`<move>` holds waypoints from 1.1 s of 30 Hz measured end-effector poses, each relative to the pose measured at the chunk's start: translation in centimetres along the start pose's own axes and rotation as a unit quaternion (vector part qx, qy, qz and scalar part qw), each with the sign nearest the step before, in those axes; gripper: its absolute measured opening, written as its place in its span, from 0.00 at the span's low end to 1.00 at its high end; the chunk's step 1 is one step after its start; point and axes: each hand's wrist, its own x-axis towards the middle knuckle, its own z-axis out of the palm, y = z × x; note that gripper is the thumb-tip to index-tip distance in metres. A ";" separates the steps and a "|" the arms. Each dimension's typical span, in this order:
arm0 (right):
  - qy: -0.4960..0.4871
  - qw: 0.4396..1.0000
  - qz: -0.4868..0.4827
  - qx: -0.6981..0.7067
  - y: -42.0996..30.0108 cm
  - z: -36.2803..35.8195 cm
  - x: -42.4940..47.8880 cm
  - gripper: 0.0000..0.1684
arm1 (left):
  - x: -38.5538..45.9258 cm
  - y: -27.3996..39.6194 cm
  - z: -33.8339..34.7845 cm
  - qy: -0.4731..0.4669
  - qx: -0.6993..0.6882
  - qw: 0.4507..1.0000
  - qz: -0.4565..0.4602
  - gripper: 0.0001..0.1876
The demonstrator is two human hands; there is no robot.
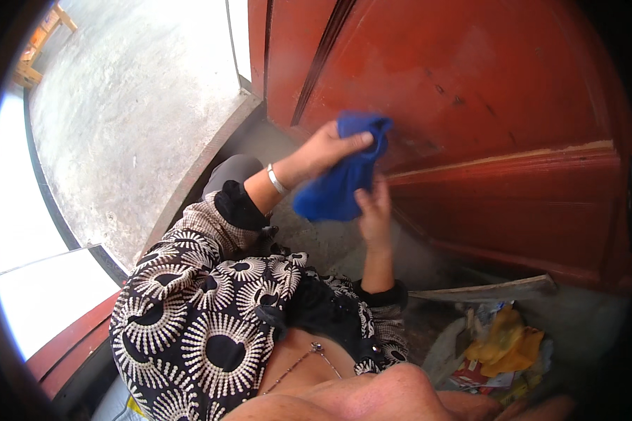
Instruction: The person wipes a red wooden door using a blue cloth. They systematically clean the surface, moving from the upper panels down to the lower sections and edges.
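Note:
A folded blue cloth [329,194] hangs in front of a red wooden door [463,94]. My left hand [329,147], with a silver bracelet at its wrist, grips the cloth's upper part, thumb across the front. Close beside the lower right edge of the cloth is my right hand [375,216], thumb and fingers pointing up. Motion blur hides whether those fingers pinch the fabric or only touch it.
A raised door sill [205,168] runs along the left, with a concrete floor [116,105] beyond it. At lower right, a wooden strip [490,289] lies near a heap of litter with a yellow wrapper [505,342]. A wooden piece of furniture [45,39] stands far upper left.

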 end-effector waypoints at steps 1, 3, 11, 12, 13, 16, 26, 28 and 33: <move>0.017 1.000 -0.026 0.003 -2.0 -0.6 0.2 0.39 | -0.1 0.8 -0.1 0.021 0.009 1.000 0.018 0.21; 0.054 0.990 -0.125 -0.024 -5.8 -0.3 0.5 0.31 | -0.4 2.5 1.1 0.052 0.063 0.989 0.127 0.19; 0.220 0.485 -0.558 -0.636 -14.9 6.4 8.0 0.16 | 5.5 7.6 2.3 0.222 0.559 0.599 0.529 0.17; 0.213 0.459 -0.546 -0.668 -14.1 6.0 9.0 0.17 | 6.0 7.1 1.9 0.234 0.573 0.578 0.532 0.15; 0.230 0.432 -0.559 -0.670 -12.5 5.2 9.7 0.16 | 6.5 6.6 1.5 0.246 0.587 0.555 0.536 0.14; 0.209 0.444 -0.521 -0.699 -7.1 2.1 9.8 0.15 | 6.6 4.0 -0.5 0.253 0.628 0.538 0.502 0.12; 0.212 0.412 -0.553 -0.692 -8.4 2.9 8.9 0.08 | 4.4 0.2 -4.1 0.288 0.628 0.561 0.456 0.11; 0.241 0.366 -0.579 -0.688 -11.0 5.6 10.1 0.08 | 5.7 2.8 -3.5 0.316 0.600 0.541 0.498 0.11; 0.202 0.325 -0.586 -0.714 -9.2 5.1 11.1 0.10 | 6.3 2.2 -4.5 0.325 0.592 0.534 0.509 0.12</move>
